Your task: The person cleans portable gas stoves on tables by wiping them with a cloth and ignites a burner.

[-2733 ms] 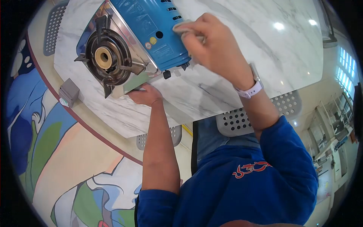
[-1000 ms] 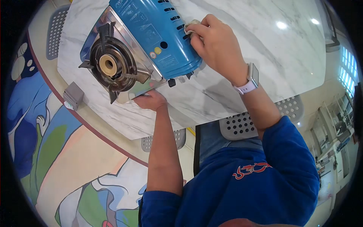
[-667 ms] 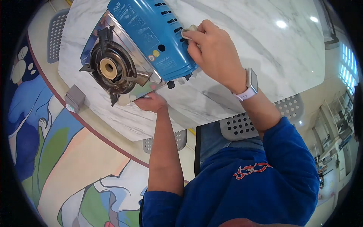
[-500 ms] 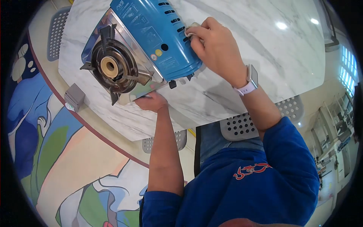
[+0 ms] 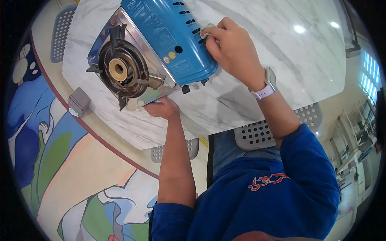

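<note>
A portable gas stove (image 5: 171, 44) with a blue cover and a steel top is tilted over the marble-patterned table. Its round burner (image 5: 120, 70), ringed by dark pan supports, faces me on the left side. My left hand (image 5: 162, 108) grips the stove's near lower edge, its fingers partly hidden beneath. A small pale cloth (image 5: 207, 31) is pinched in my right hand (image 5: 235, 48) and presses on the slotted side of the blue cover. A black knob (image 5: 185, 89) sticks out at the near end of the cover.
The marble-patterned table (image 5: 281, 48) lies under the stove. A grey box (image 5: 79, 101) sits by the table's left edge. Perforated grey chairs (image 5: 253, 134) stand around it, and a painted mural (image 5: 80, 168) fills the lower left.
The stove has shifted slightly to the right. My right hand and the cloth have moved a little to the right along with its slotted side; my left hand keeps its grip.
</note>
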The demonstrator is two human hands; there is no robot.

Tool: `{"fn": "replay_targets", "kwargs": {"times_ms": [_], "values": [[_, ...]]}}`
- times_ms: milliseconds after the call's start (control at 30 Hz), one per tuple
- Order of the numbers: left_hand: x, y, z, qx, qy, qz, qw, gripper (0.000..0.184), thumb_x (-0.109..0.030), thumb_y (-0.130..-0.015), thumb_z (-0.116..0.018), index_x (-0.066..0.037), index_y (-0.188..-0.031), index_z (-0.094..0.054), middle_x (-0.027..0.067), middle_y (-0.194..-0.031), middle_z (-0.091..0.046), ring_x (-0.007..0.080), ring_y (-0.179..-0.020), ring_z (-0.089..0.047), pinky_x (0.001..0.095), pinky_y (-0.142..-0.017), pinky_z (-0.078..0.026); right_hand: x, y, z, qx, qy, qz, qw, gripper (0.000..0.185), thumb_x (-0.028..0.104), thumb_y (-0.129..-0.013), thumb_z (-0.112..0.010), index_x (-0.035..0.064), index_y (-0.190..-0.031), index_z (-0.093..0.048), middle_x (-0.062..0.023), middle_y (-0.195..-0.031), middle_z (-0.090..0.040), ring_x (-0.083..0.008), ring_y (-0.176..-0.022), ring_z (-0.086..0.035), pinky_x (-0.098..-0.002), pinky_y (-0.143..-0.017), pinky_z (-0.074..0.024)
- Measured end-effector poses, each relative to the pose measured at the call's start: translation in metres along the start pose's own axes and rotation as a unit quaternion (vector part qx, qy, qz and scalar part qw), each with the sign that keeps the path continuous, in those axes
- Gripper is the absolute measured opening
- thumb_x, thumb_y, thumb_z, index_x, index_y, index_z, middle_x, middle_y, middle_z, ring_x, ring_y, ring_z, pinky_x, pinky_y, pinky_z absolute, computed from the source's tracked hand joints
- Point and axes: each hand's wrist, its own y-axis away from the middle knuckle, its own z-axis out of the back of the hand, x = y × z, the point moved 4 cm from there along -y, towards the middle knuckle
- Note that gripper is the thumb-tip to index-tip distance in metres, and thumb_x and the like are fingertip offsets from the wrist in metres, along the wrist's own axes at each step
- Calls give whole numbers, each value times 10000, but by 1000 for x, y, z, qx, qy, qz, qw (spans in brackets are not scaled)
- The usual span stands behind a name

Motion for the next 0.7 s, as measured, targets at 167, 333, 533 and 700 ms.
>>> {"fn": "replay_targets", "kwargs": {"times_ms": [167, 333, 533, 700], "values": [[0, -2, 1, 19, -7, -7, 1000, 604, -242, -815, -544, 61, -1302, -353, 298, -1130, -540, 464, -1023, -527, 511, -850, -424, -13, 2, -7, 31, 24, -12, 999, 144, 135, -743, -601, 50, -798, -703, -128, -728, -572, -282, -658, -582, -390, -621, -478], [0, 0, 1, 0, -14, -16, 1000, 588, -259, -822, -541, 69, -1282, -377, 301, -1123, -541, 468, -1021, -526, 512, -848, -423, 6, 8, 7, 0, -15, 4, 1000, 144, 133, -746, -599, 49, -799, -703, -128, -729, -570, -289, -656, -579, -392, -623, -476], [-4, -1, 2, 8, -15, -2, 1000, 623, -327, -846, -545, 74, -1289, -370, 299, -1153, -526, 463, -1037, -519, 511, -860, -419, -8, 5, 9, 41, -129, -76, 988, 182, 143, -795, -564, 34, -856, -696, -126, -758, -588, -252, -672, -595, -335, -646, -486], [-4, -1, 2, -31, 10, 11, 999, 558, -358, -769, -711, 64, -1055, -485, 223, -1015, -567, 414, -942, -544, 469, -814, -426, -41, 0, 29, 35, -415, -284, 864, 250, 190, -892, -504, 8, -989, -644, -52, -848, -629, -125, -720, -594, -254, -683, -478]]}}
